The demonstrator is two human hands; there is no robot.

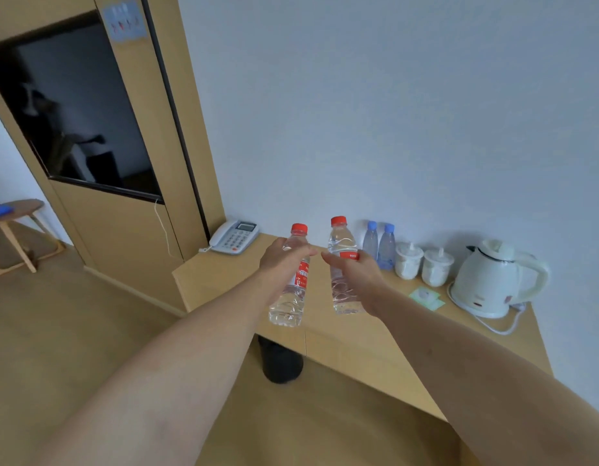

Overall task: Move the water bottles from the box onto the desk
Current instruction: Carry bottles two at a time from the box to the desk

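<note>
I hold two clear water bottles with red caps and red labels over the wooden desk (220,274). My left hand (284,257) grips the left bottle (288,304) around its upper body, tilted slightly. My right hand (355,267) grips the right bottle (341,237) around its middle, nearly upright. Both bottles hang in the air above the desk's front part, their bases off the surface. The box is not in view.
Against the wall stand two blue-capped bottles (378,243), two white lidded cups (420,264), and a white kettle (493,280) with its cord. A telephone (234,237) sits at the desk's left end. A dark bin (281,361) stands under the desk. A stool (12,227) is far left.
</note>
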